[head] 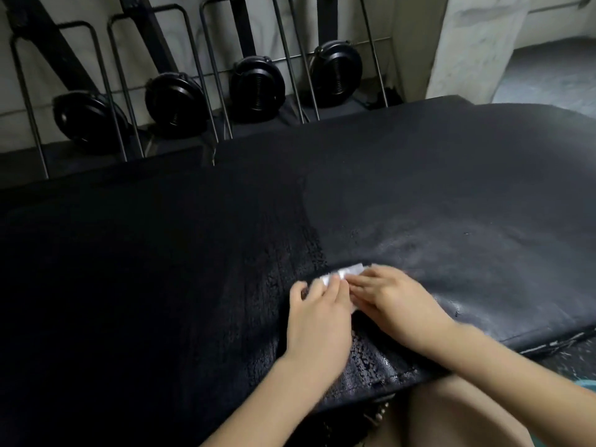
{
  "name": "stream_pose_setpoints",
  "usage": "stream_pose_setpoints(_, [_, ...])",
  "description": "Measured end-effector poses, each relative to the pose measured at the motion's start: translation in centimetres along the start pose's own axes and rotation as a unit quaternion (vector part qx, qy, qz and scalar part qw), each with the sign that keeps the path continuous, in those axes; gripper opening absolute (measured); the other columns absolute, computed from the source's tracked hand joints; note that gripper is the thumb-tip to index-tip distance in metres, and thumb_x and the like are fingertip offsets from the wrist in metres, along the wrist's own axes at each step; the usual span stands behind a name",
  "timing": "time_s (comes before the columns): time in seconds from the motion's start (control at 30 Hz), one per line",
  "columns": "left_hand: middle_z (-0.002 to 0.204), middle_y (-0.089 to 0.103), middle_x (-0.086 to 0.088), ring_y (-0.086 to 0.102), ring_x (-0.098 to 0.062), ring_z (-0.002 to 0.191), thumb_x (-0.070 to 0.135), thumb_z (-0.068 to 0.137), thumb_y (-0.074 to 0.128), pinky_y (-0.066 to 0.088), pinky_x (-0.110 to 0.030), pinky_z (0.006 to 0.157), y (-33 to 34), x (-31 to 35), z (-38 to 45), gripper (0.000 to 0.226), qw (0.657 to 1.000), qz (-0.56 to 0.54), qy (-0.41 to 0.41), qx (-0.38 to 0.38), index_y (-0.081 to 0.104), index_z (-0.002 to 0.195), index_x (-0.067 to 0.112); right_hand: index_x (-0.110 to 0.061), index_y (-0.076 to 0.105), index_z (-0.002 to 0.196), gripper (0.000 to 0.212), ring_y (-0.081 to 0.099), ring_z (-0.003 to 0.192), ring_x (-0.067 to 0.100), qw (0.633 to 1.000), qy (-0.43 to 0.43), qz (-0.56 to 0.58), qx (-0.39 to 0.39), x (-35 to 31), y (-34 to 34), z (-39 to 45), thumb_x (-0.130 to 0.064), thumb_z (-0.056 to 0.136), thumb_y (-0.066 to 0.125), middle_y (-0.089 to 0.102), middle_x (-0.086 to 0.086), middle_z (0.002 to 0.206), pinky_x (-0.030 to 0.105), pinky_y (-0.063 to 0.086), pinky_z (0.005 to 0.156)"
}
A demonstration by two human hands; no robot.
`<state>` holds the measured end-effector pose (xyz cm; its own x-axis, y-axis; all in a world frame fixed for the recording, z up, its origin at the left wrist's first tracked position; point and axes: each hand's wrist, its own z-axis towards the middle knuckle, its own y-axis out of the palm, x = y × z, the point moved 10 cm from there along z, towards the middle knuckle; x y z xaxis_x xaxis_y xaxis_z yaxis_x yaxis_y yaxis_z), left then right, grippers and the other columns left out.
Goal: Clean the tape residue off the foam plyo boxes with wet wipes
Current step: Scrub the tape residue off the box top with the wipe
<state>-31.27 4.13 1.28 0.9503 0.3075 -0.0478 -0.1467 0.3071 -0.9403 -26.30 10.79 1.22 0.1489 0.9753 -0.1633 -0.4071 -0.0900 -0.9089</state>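
A large black foam plyo box (419,188) is seen from above, filling most of the view, its top surface running from the near left to the far right. A rough, crackled strip of tape residue (283,253) is visible down the middle of that surface, and the area to its right looks glossy and streaked. A white wet wipe (350,271) is pressed against the box top near the centre, just at the right edge of the rough strip — only its far edge and a small lower corner show past the fingers.

The left hand (317,321) is laid on the wipe with the fingers bent down over its left part and the thumb spread to the left; whether the wipe is pinched or only pressed cannot be told, as the fingertips are blurred. The right hand (396,301) is laid flat beside it, touching it, with the fingers fairly straight and pointed left over the wipe's right part, so the wipe is pressed rather than gripped.

Beyond the far edge of the box, four round black fan-like units (258,87) are seen on the floor between thin metal hoop frames (206,75), against a pale wall. A bare knee (451,414) is seen below the near edge of the box.
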Motion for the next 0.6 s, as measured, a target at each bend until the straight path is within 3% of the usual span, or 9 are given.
stream_pose_setpoints(0.17, [0.109,0.064,0.005,0.054,-0.021,0.095,0.023,0.093,0.058,0.037,-0.039,0.084,1.7,-2.8,4.9,0.03,0.997,-0.001,-0.038,-0.061,0.063,0.121,0.014,-0.026,0.074,0.105,0.034,0.057,0.093,0.016,0.995,0.058,-0.045,-0.061,4.5,3.5,4.6,-0.033,0.1,0.041,0.071,-0.012,0.11,0.032,0.05,0.081])
stream_pose_setpoints(0.33, [0.112,0.062,0.006,0.052,-0.02,0.096,0.028,0.097,0.049,0.04,-0.038,0.081,0.4,-0.9,1.9,0.029,0.997,-0.05,-0.011,-0.05,0.06,0.121,0.017,-0.025,0.075,0.104,0.027,0.052,0.082,0.014,0.998,0.047,0.018,-0.032,1.7,0.9,1.1,-0.033,0.103,0.048,0.071,-0.015,0.108,0.03,0.048,0.077])
stream_pose_setpoints(0.47, [0.128,0.062,0.005,0.056,-0.017,0.096,0.029,0.086,0.054,0.043,-0.037,0.081,-0.2,1.5,-2.1,0.048,0.995,-0.08,0.037,-0.051,0.06,0.131,0.014,-0.027,0.074,0.118,0.027,0.058,0.09,0.009,0.998,0.036,0.059,-0.012,-0.5,-0.9,-3.4,-0.035,0.102,0.055,0.066,-0.024,0.126,0.024,0.047,0.089])
stream_pose_setpoints(0.6, [0.134,0.061,0.003,0.057,-0.016,0.101,0.032,0.087,0.046,0.043,-0.038,0.086,0.6,0.7,-0.9,0.051,0.996,-0.062,0.041,-0.052,0.06,0.132,0.013,-0.025,0.075,0.12,0.031,0.059,0.102,0.005,0.999,0.032,0.026,-0.004,0.9,-0.2,-2.1,-0.037,0.1,0.055,0.067,-0.024,0.126,0.024,0.043,0.102])
